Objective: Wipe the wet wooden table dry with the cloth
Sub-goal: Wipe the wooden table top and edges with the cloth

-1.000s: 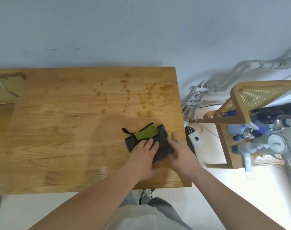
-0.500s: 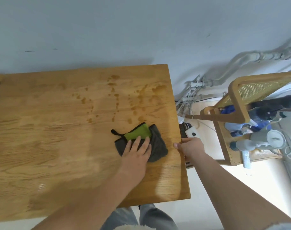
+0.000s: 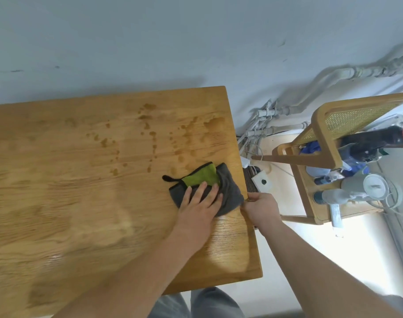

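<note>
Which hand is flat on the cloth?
The left hand: fingers straight, pressing the grey-green cloth. The right hand is beside it, at the right edge of the table.

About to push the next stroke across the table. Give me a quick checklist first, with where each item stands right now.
1. Left hand pressing flat on the folded grey and green cloth: ok.
2. Cloth lying fully on the wooden table: ok, though its right corner reaches the edge.
3. Table dry beyond the cloth: not ok, many dark wet spots lie between cloth and far edge.
4. Path from cloth to the spots free of objects: ok.
5. Right hand grip on the table's right edge: cannot tell; its fingers curl there, beside the cloth's corner.
</note>
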Available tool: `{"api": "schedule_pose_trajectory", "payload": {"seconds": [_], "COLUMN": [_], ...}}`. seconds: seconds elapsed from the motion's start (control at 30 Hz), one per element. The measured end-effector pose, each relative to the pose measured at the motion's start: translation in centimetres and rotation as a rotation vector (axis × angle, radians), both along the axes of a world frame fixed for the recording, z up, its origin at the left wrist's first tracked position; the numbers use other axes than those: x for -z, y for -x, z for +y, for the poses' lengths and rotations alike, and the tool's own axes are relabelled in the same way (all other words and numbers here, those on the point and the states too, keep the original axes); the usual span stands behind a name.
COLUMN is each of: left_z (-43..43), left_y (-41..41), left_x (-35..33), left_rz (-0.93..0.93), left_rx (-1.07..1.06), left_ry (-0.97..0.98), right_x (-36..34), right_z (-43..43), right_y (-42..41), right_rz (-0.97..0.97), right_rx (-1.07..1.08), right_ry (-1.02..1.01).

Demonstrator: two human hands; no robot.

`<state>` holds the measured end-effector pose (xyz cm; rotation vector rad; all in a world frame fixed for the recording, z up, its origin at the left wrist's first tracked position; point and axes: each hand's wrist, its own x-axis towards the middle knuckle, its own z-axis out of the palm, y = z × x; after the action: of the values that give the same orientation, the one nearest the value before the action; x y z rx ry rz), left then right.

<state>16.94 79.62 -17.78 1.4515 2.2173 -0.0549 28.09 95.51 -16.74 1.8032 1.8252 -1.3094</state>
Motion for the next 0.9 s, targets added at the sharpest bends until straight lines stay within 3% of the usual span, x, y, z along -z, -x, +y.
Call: {"api": "schedule_pose_trajectory", "payload": {"seconds": [0.07, 0.13, 0.23, 0.3, 0.4, 0.53, 0.67, 0.73, 0.9], "left_z": [-2.0, -3.0, -4.2, -4.4, -5.1, -6.3, -5.2, -4.2, -4.3], "left_y": [1.2, 4.3, 8.5, 7.9, 5.5, 10.2, 11.8, 9.2, 10.2], "left_x": [0.0, 0.1, -0.4, -1.1, -1.1, -0.8, -1.0, -0.9, -0.3], "left_rz": [0.018, 0.028, 0.018, 0.019, 0.003, -0.009, 0.002, 0.005, -0.05], "left_rx": [0.182, 0.217, -0.169, -0.291, -0.118, 0.125, -0.225, -0.275, 0.222], "left_ry": [0.005, 0.023, 0.021, 0.04, 0.097, 0.094, 0.057, 0.047, 0.069], "right_x": [-0.8, -1.9, -3.0, -3.4, -4.1, -4.4, -3.5, -3.3, -2.6], "right_z": [0.5, 1.6, 2.8, 2.6, 2.4, 3.2, 3.3, 3.2, 3.3], "right_y": [0.5, 1.3, 3.6, 5.5, 8.5, 11.3, 13.1, 13.3, 13.2], "right_rz": [0.026, 0.056, 0.1, 0.085, -0.027, -0.17, -0.352, -0.383, -0.394], "right_rx": [-0.021, -0.021, -0.064, -0.17, -0.365, -0.461, -0.522, -0.498, -0.518], "right_ry": [0.005, 0.005, 0.008, -0.004, -0.05, -0.135, -0.147, -0.172, -0.202]}}
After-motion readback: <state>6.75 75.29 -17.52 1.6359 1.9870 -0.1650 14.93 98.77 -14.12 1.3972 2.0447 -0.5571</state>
